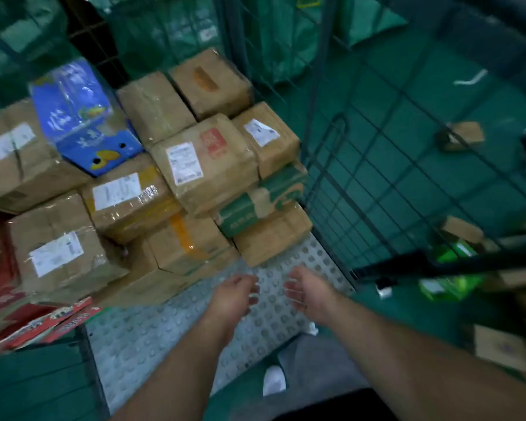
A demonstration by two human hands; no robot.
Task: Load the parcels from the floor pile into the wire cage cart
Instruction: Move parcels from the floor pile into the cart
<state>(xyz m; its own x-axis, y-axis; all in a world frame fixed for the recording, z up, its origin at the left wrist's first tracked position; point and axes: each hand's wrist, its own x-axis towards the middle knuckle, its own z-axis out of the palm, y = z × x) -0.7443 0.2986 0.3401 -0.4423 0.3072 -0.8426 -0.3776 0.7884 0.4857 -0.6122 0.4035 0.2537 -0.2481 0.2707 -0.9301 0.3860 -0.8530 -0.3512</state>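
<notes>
My left hand (236, 294) and right hand (312, 291) hang over the bare studded floor (170, 332) of the cart, palms facing each other, fingers (252, 282) loosely spread and holding nothing. The parcels already loaded are stacked in front of me, against the back and the wire side wall (377, 165).

The stack looks uneven to me. The labelled brown box (207, 165) sits on top at a tilt, overhanging a green box (261, 205) that leans on the low brown box (272, 235) at the front. I judge that a knock from my knuckles, or another parcel shoved in hard, could tip that top box forward onto the open floor. The blue carton (85, 117) is tilted too and might slide. The red flat boxes (40, 323) at the left edge stick out past the cart floor and could snag my sleeve or arm.

Room to work is the strip of studded floor under my hands, between the stack and the near edge; the wire wall shuts off the right. Beyond that wall, loose parcels (462, 136) lie on the green floor (456, 95) to my right, well apart from my hands.
</notes>
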